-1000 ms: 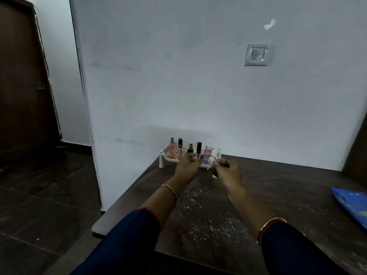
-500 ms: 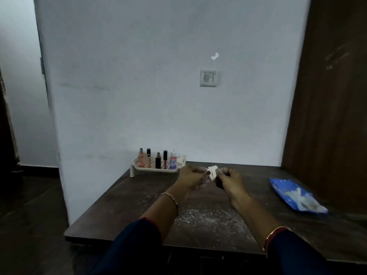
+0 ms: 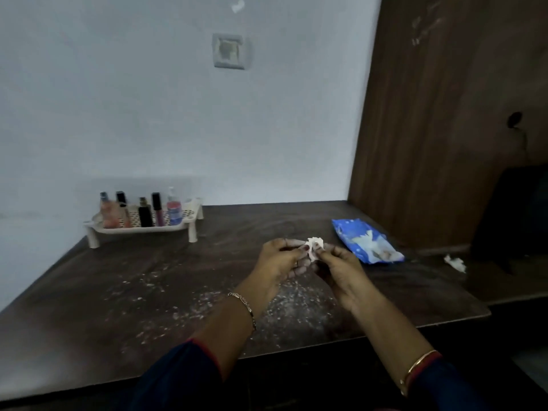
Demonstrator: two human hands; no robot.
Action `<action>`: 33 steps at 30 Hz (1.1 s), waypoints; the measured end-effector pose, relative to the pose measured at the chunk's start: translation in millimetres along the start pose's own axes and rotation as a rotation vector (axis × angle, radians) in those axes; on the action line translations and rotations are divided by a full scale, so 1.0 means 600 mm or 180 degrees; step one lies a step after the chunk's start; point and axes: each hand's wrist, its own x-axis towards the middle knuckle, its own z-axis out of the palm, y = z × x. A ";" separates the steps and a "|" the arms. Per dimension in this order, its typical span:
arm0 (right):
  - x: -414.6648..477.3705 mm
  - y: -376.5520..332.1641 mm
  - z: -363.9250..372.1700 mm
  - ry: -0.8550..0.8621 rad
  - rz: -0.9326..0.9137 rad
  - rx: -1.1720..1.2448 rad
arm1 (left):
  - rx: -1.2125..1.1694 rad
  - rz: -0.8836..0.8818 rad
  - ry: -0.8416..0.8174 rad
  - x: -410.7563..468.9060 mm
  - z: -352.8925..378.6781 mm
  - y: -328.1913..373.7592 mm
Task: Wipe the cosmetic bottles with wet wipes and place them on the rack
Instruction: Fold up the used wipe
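Pinching wipe (image 3: pixel 313 246) — between left hand (image 3: pixel 278 263), right hand (image 3: pixel 338 269).

Five bottles (image 3: pixel 145 214) upright on white rack (image 3: pixel 139 230); wipe (image 3: pixel 313 244) crumpled.

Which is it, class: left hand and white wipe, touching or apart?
Touching. The head view shows the left hand pinching the crumpled white wipe at its edge; the right hand pinches it too.

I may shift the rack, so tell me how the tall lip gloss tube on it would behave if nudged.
The lip gloss tube stands upright, tall and narrow, so it would probably tip easily. Falling, it might knock the black bottle or pump bottle beside it on the rack.
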 end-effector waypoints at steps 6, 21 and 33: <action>0.052 0.000 -0.083 0.0495 -0.0005 0.0180 | 0.0078 -0.0258 -0.0319 0.077 0.073 -0.028; -0.055 -0.157 -0.267 0.1529 0.0549 0.0363 | 0.0464 -0.1477 -0.0933 0.055 0.306 0.007; -0.215 -0.090 -0.472 0.3070 0.1127 0.0763 | 0.1200 -0.2591 -0.1593 -0.045 0.477 -0.180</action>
